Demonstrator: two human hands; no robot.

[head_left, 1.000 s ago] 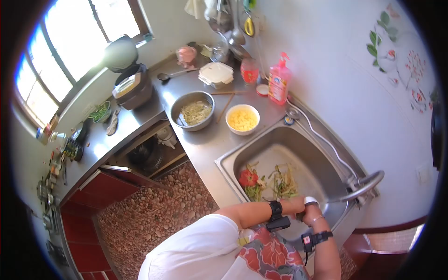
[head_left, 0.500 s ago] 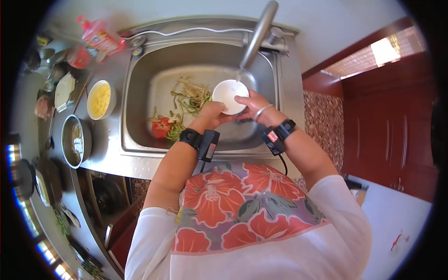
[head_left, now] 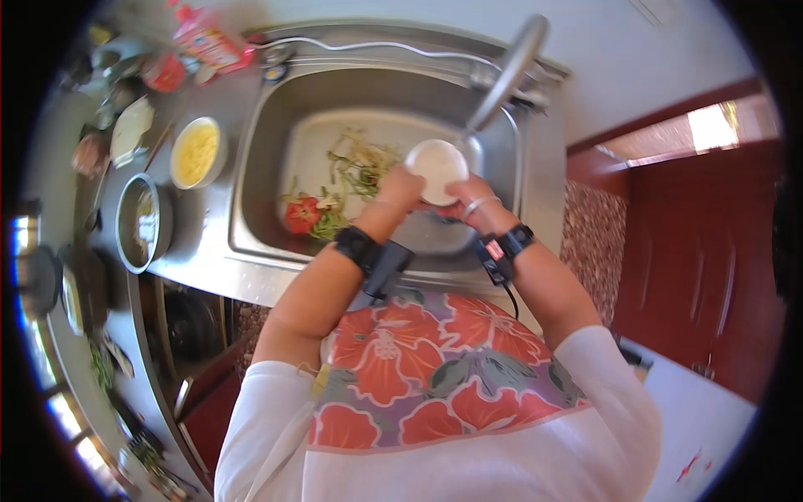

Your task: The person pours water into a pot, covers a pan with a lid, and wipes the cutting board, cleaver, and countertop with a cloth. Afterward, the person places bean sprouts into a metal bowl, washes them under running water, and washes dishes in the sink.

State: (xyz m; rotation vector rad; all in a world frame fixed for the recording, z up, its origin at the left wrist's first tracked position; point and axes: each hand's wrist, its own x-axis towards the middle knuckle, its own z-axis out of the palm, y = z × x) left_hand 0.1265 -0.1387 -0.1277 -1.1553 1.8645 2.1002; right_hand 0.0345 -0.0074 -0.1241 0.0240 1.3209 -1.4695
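Note:
A small white bowl (head_left: 437, 166) is held over the sink (head_left: 266, 159), its round opening facing up toward me. My left hand (head_left: 402, 190) grips its near left side, fingers closed on the rim. On the other side, my right hand (head_left: 474, 197), with a bracelet at the wrist, is closed around the bowl's right edge. The curved faucet (head_left: 508, 74) ends just beyond the bowl, to its upper right; whether water runs cannot be made out. Vegetable peelings (head_left: 360, 163) and a red piece (head_left: 302, 215), perhaps tomato, lie on the sink floor left of my hands.
Left of the sink, the counter holds a bowl of yellow food (head_left: 197, 154), a metal bowl (head_left: 144, 222), a pink bottle (head_left: 211, 40) and several jars. A white cord (head_left: 368, 48) runs behind the sink. A dark red door (head_left: 694, 259) stands at the right.
My view has turned, so the sink and counter appear farther right. Both hands still hold the white bowl, which sits slightly farther left of the faucet's end.

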